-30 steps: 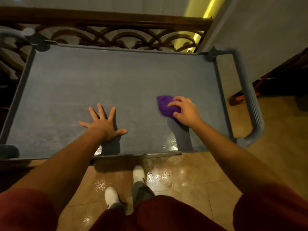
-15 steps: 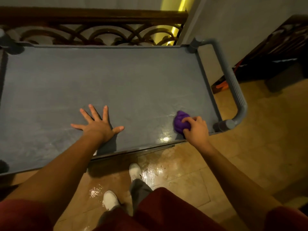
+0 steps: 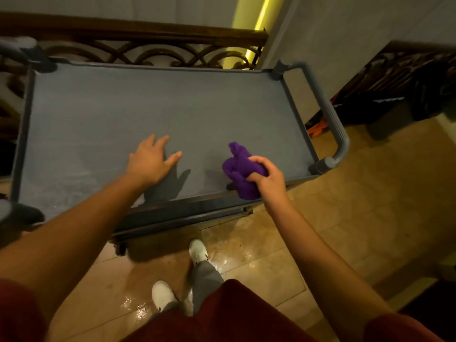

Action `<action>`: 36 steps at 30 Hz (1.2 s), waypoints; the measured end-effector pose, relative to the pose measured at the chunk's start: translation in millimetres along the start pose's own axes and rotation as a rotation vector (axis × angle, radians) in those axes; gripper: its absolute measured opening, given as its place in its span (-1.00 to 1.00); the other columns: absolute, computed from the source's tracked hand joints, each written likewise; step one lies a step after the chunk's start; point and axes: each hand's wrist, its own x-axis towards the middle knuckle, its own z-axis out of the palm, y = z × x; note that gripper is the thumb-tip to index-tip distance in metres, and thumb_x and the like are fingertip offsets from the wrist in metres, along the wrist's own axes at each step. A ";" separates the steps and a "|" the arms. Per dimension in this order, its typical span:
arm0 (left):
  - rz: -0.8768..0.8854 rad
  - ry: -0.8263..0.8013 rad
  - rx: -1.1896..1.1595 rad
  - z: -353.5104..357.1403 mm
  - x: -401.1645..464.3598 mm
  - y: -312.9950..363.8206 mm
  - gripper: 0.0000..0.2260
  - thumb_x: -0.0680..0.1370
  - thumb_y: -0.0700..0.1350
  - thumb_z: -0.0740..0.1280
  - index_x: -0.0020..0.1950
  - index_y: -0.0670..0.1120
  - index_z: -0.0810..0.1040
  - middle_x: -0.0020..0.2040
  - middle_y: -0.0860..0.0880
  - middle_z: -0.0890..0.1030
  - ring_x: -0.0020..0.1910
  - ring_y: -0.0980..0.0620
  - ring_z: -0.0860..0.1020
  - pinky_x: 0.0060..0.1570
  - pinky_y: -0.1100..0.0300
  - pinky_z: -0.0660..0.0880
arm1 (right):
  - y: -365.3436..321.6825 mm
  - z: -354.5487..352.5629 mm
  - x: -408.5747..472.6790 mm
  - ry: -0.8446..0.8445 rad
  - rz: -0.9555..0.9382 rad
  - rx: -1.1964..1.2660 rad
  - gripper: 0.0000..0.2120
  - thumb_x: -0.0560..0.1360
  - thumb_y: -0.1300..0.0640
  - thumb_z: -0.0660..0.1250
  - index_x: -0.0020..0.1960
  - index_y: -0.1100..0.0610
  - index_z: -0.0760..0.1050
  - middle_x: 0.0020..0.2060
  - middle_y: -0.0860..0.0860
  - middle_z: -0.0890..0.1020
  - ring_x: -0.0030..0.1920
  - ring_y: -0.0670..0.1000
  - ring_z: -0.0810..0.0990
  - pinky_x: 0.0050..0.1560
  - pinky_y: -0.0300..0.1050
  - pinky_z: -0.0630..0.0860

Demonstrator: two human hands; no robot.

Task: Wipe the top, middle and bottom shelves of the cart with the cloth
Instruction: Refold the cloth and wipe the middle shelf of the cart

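Observation:
The grey cart's top shelf (image 3: 153,107) fills the middle of the head view. My right hand (image 3: 267,177) grips a bunched purple cloth (image 3: 240,169) lifted above the shelf's near right edge, with its lower end hanging past the rim. My left hand (image 3: 150,160) hovers just over the shelf near the front middle, fingers slightly apart, its shadow on the surface below. Under the front rim only a dark strip of a lower shelf edge (image 3: 187,215) shows; the middle and bottom shelves are hidden.
The cart's grey handle (image 3: 330,114) curves at the right end. A dark wooden railing (image 3: 138,43) runs behind the cart. Glossy tiled floor (image 3: 357,193) lies right and below, with my white shoes (image 3: 197,250). Dark furniture (image 3: 407,90) stands at far right.
My right hand has lifted the cloth off the shelf's near right corner and bunched it up. My left hand has risen from flat on the shelf. The view shifted a little.

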 end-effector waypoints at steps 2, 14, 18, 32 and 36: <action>0.095 0.065 -0.185 2.3 -24.9 14.0 -0.45 0.60 0.21 0.27 0.52 -0.03 0.37 0.43 -0.18 0.47 0.38 -0.20 0.46 0.37 -0.17 0.39 | 5.4 3.3 -22.9 -0.003 0.051 0.127 -0.60 0.29 0.18 0.44 0.04 -0.20 0.65 0.00 -0.16 0.72 -0.03 -0.13 0.69 -0.12 -0.26 0.59; -0.267 -0.658 -1.060 76.5 -141.9 52.4 -0.54 0.49 0.17 0.47 0.30 0.00 0.52 0.17 -0.09 0.67 0.03 -0.11 0.71 0.01 -0.21 0.65 | 70.3 16.5 -115.3 -0.218 -0.076 -0.102 -0.44 0.30 0.24 0.44 0.27 -0.04 0.53 0.18 -0.11 0.61 0.16 -0.10 0.61 0.01 -0.19 0.63; -0.344 -0.589 -1.107 110.6 -152.5 53.6 -0.74 0.56 -0.12 0.44 0.23 -0.01 0.53 0.19 -0.14 0.66 0.08 -0.16 0.69 0.11 -0.25 0.60 | 93.6 6.5 -127.7 -0.245 -0.032 -0.043 -0.42 0.34 0.22 0.50 0.33 -0.05 0.50 0.25 -0.09 0.58 0.24 -0.08 0.59 0.06 -0.17 0.63; -0.323 -0.567 -1.203 229.6 -103.6 38.7 -0.69 0.53 -0.20 0.44 0.19 0.12 0.57 0.19 -0.01 0.67 0.11 -0.01 0.69 0.05 0.05 0.64 | 219.1 0.7 -88.7 -0.083 0.536 0.620 -0.27 0.40 -0.25 0.49 0.44 0.11 0.45 0.31 0.14 0.61 0.30 0.19 0.61 0.33 0.24 0.51; -0.243 -0.543 -1.172 257.8 -53.9 12.9 -0.70 0.55 -0.28 0.38 0.22 0.02 0.58 0.16 -0.05 0.70 0.15 -0.06 0.67 0.20 -0.01 0.58 | 249.2 17.8 -38.7 -0.090 0.455 0.644 -0.52 0.49 0.06 0.49 0.37 0.14 0.51 0.21 0.13 0.68 0.24 0.15 0.66 0.28 0.10 0.58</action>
